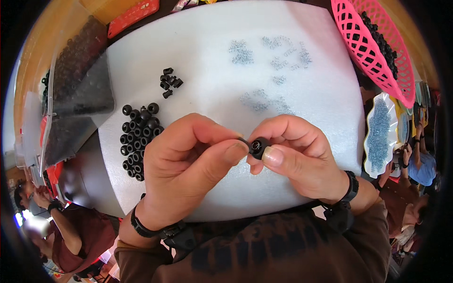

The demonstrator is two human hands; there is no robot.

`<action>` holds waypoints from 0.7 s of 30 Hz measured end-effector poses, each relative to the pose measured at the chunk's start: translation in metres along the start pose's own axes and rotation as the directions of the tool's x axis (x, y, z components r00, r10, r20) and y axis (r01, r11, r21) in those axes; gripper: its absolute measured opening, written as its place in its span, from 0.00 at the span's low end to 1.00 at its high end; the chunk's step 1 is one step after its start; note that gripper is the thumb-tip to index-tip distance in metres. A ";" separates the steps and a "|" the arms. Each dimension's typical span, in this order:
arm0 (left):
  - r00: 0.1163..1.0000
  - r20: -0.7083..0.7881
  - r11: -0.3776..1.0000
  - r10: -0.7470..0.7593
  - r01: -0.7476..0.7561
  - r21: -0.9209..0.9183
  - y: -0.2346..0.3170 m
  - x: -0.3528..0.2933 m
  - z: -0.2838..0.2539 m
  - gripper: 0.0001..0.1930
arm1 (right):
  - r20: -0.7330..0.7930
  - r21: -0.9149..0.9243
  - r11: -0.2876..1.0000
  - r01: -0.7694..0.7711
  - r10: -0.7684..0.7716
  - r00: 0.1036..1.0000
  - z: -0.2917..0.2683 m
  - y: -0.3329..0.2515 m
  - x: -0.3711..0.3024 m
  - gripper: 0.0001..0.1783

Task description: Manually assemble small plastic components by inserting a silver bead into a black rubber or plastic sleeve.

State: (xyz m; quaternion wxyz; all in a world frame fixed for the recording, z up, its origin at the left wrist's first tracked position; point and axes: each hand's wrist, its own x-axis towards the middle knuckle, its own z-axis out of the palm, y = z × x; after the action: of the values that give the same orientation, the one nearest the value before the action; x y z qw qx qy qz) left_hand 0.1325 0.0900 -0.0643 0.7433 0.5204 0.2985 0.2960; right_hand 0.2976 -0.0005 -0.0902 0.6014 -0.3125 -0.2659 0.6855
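Observation:
Between thumb and fingers, my right hand (pixel 297 158) grips a round black cord-lock body (pixel 257 147), its open hole facing up with what looks like a small metal spring inside. Pinched in my left hand (pixel 193 158) is a small dark piece (pixel 242 140), mostly covered by the fingertips and right beside that body. A cluster of round black cord-lock bodies (pixel 137 137) lies left of my left hand. Farther off sits a little group of black plungers (pixel 168 82). Small metal springs (pixel 264 101) are scattered in loose patches beyond my right hand.
A white foam-like sheet (pixel 203 52) covers the work surface. At left stands a clear bin (pixel 82 89) of black parts; at right, a pink basket (pixel 365 52) with black parts and a white scalloped tray (pixel 378 137) of springs. Other people (pixel 71 236) work on both sides.

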 end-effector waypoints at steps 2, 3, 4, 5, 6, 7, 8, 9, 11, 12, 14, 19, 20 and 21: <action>0.999 0.046 0.998 -0.002 -0.001 0.064 0.000 0.002 -0.001 0.04 | 0.000 -0.003 1.000 -0.004 0.004 1.000 0.001 0.000 0.003 0.12; 0.999 0.037 0.999 0.000 -0.002 0.054 -0.002 0.003 -0.002 0.04 | -0.011 -0.038 0.999 0.003 -0.003 1.000 0.001 0.001 0.002 0.12; 0.999 0.041 0.990 0.026 -0.031 0.139 -0.003 0.004 -0.002 0.04 | -0.021 -0.073 0.997 0.009 -0.011 1.000 0.001 0.001 0.002 0.12; 0.998 0.047 0.973 0.050 -0.059 0.223 -0.005 0.005 -0.003 0.05 | -0.018 -0.079 0.997 -0.002 0.001 1.000 0.002 0.002 0.002 0.12; 0.998 0.042 0.975 0.051 -0.059 0.214 -0.005 0.005 -0.003 0.05 | -0.032 -0.117 0.993 0.008 -0.012 0.999 0.002 0.002 0.002 0.12; 0.991 0.064 0.932 0.114 -0.129 0.339 -0.003 0.006 -0.004 0.05 | -0.045 -0.155 0.988 0.018 -0.025 0.999 0.002 0.002 0.002 0.12; 0.981 0.093 0.868 0.172 -0.196 0.457 -0.003 0.006 -0.004 0.06 | -0.046 -0.161 0.987 0.012 -0.020 0.999 0.002 0.002 0.003 0.12; 0.981 0.086 0.870 0.172 -0.192 0.454 -0.003 0.007 -0.006 0.06 | -0.069 -0.267 0.962 0.053 -0.074 0.995 0.003 0.002 0.003 0.12; 0.869 0.289 0.521 0.402 -0.477 0.708 -0.005 0.007 -0.008 0.09 | -0.084 -0.371 0.924 0.086 -0.126 0.989 0.002 0.004 0.004 0.12; 0.869 0.288 0.522 0.403 -0.476 0.708 -0.005 0.007 -0.008 0.09 | -0.028 -0.497 0.854 0.153 -0.192 0.981 -0.002 0.004 0.006 0.11; 0.830 0.302 0.486 0.469 -0.528 0.697 -0.008 0.006 -0.007 0.11 | 0.035 -0.610 0.762 0.219 -0.249 0.968 -0.004 0.003 0.006 0.11; 0.793 0.319 0.454 0.519 -0.572 0.683 -0.009 0.006 -0.004 0.14 | 0.014 -0.624 0.752 0.211 -0.260 0.966 -0.004 0.000 0.006 0.10; 0.794 0.309 0.455 0.524 -0.567 0.686 -0.011 0.005 -0.004 0.14 | 0.015 -0.627 0.750 0.210 -0.259 0.966 -0.005 0.000 0.006 0.10; 0.794 0.306 0.458 0.526 -0.567 0.685 -0.012 0.004 -0.004 0.14 | 0.036 -0.643 0.730 0.231 -0.273 0.961 -0.006 0.000 0.006 0.10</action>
State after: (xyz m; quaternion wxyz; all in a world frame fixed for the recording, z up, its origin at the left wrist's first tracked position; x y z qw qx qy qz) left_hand 0.1340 0.0922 -0.0770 0.3333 0.8523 0.1910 0.3550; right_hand 0.3012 0.0053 -0.0948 0.5534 -0.4809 -0.5053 0.4552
